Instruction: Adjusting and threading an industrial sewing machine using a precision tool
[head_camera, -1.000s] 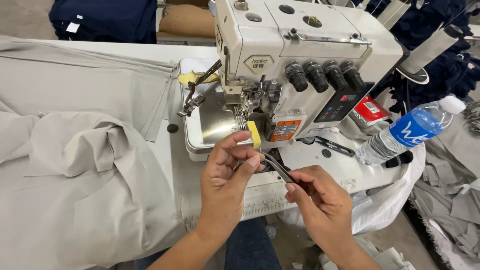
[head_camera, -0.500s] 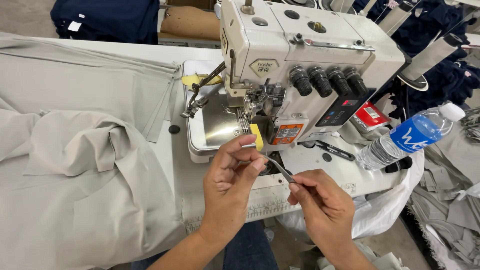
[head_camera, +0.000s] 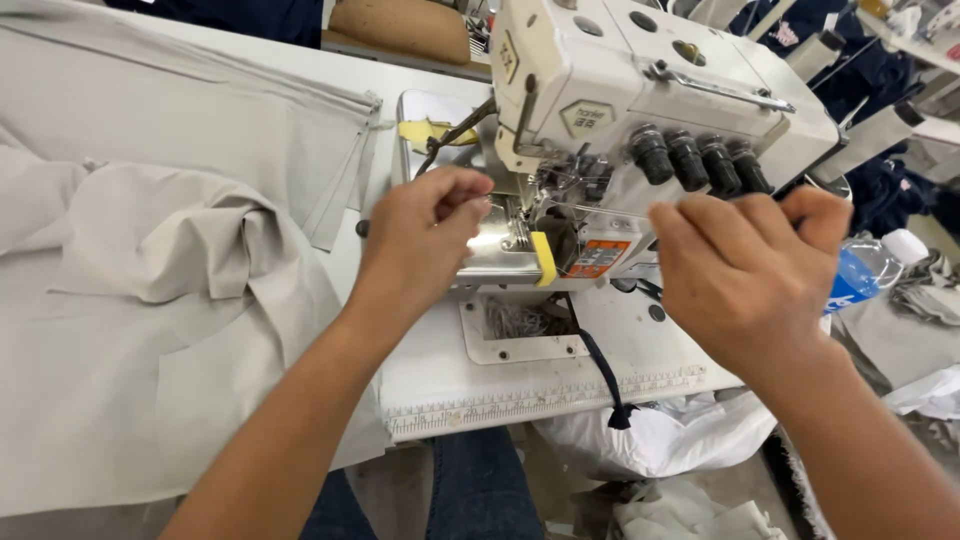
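A cream overlock sewing machine (head_camera: 640, 90) stands on the white table (head_camera: 450, 370). My left hand (head_camera: 430, 235) is at the machine's front left, just beside the needle area and shiny metal plate (head_camera: 490, 245), with thumb and fingertips pinched together. My right hand (head_camera: 745, 280) is raised in front of the row of black tension knobs (head_camera: 700, 160), back of the hand towards me and fingers curled shut. I see nothing held in either hand. A fine thread may be there, but I cannot make one out.
Grey fabric (head_camera: 150, 250) lies bunched over the table's left half. A yellow tab (head_camera: 543, 258) sticks out of the machine's front. A dark strap (head_camera: 600, 370) hangs over the table edge above a white bag (head_camera: 660, 440). A blue-labelled water bottle (head_camera: 860, 275) lies behind my right hand.
Both hands rose from the table's front edge to the machine and moved apart. The thin metal tool that was in my right hand is no longer visible. The view moved closer.
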